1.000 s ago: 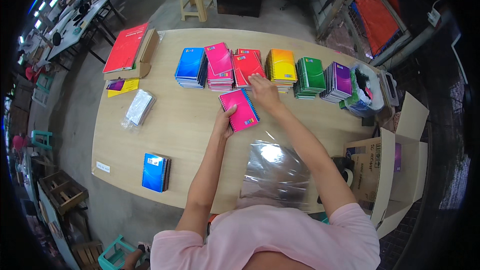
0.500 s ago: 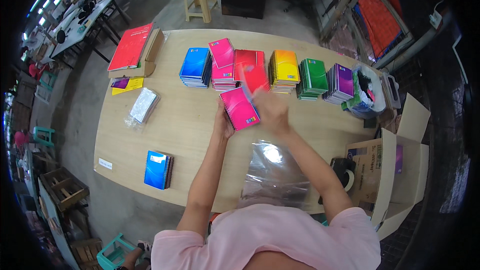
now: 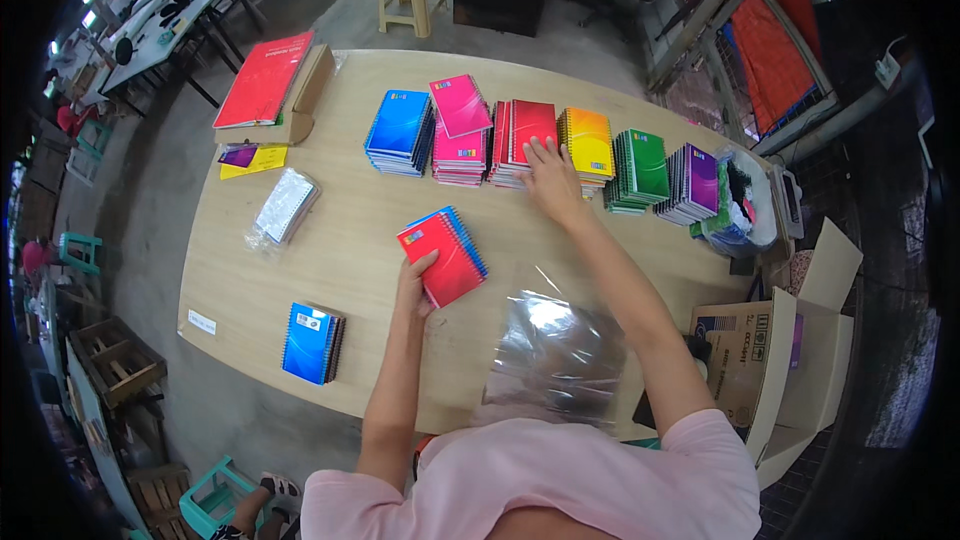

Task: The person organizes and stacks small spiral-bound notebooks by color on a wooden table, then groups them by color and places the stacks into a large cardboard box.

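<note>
My left hand (image 3: 415,278) holds the near edge of a small stack of spiral notebooks (image 3: 445,255) with a red one on top, lying on the wooden table (image 3: 330,270). My right hand (image 3: 548,175) reaches forward, fingers spread, onto the red notebook pile (image 3: 525,127) at its border with the orange pile (image 3: 589,140). The row at the back also has blue (image 3: 400,128), pink (image 3: 460,125), green (image 3: 640,165) and purple (image 3: 693,180) piles. A top pink notebook sits askew on its pile.
Clear plastic sleeves (image 3: 555,355) lie near the table's front edge. A wrapped blue notebook pack (image 3: 312,342) sits front left, a wrapped white pack (image 3: 285,206) and a red-topped carton (image 3: 272,85) at left. An open cardboard box (image 3: 770,350) stands at right, beside a bag (image 3: 745,205).
A red notebook now tops the stack under my left hand, where pink was on top, and the stack has come nearer. My right hand has gone back to the red pile.
</note>
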`<state>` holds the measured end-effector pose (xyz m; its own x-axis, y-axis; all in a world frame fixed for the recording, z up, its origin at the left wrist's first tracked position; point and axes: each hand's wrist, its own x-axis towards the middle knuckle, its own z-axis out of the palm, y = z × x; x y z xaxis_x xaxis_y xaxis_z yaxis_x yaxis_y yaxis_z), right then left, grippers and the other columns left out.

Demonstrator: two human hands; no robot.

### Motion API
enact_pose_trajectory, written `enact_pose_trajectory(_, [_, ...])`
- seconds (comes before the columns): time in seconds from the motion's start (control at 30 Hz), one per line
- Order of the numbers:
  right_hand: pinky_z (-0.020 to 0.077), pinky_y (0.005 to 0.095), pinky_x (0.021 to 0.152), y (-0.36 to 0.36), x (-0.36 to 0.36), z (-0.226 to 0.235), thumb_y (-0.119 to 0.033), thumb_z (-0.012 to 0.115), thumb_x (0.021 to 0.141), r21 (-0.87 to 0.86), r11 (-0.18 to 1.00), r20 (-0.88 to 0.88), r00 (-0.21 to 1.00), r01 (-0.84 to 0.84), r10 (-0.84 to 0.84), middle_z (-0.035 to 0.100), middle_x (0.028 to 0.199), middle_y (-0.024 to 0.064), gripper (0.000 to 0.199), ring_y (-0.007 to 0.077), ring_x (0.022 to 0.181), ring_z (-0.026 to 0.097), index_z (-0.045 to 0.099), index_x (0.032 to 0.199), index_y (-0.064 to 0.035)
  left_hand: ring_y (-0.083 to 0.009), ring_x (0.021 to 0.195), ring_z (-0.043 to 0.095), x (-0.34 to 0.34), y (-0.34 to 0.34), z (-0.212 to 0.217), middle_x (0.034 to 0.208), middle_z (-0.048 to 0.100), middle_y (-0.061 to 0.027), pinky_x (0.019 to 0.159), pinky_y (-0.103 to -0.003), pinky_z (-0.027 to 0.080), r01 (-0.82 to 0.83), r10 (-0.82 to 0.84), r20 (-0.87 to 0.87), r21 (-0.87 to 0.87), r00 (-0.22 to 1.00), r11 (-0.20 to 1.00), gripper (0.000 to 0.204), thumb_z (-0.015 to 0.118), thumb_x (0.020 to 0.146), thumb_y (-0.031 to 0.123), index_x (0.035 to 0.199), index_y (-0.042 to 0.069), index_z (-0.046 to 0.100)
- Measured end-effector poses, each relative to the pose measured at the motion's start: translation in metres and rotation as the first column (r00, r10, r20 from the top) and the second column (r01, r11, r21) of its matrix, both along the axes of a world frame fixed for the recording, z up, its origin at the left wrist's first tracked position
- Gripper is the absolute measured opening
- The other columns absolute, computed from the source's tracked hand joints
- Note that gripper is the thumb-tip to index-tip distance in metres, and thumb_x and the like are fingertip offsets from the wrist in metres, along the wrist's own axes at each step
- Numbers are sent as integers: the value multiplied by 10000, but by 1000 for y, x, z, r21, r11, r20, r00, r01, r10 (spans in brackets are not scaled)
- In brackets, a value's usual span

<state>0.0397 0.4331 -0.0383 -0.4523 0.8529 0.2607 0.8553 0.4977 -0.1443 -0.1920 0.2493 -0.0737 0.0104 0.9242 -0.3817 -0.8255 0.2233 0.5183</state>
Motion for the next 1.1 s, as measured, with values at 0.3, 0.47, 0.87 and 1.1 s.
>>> enact_pose_trajectory(0.3, [234,543,1128,29,-88,19,-278,613,862,184,963,110,978,-198,180,424,1407,214,503,381,1382,311,537,1308,-59,-266,974,663,10,-8,-2,1122,628,-157,826,-405,572,-79,81,86,-19,993,997,369,602,887,88,1222,-25,497])
enact_pose_trajectory(0.47, [389,467,1024,4,-106,2,-164,553,855,74,977,-34,978,-202,205,560,1184,181,361,338,1214,487,604,1189,-36,-259,974,660,-6,-18,2,1131,621,-152,823,-398,573,-72,72,5,1,997,997,382,592,899,103,1244,-18,481])
enact_pose_trajectory(0.87, [408,442,1046,-22,94,4,-14,640,799,124,968,-117,972,216,-202,499,1384,169,505,357,1294,461,578,1292,-104,-247,1006,642,31,-2,16,1154,596,-142,848,-400,565,114,-113,-103,8,988,993,437,647,872,70,1255,-2,451])
enact_pose_trajectory(1.1, [481,437,964,-90,75,61,28,570,815,119,966,-665,741,229,-94,622,1242,130,472,359,1155,586,581,1278,-61,-234,1016,642,60,13,17,1191,589,-136,832,-403,572,183,-168,-189,67,967,981,433,638,918,193,1266,8,458])
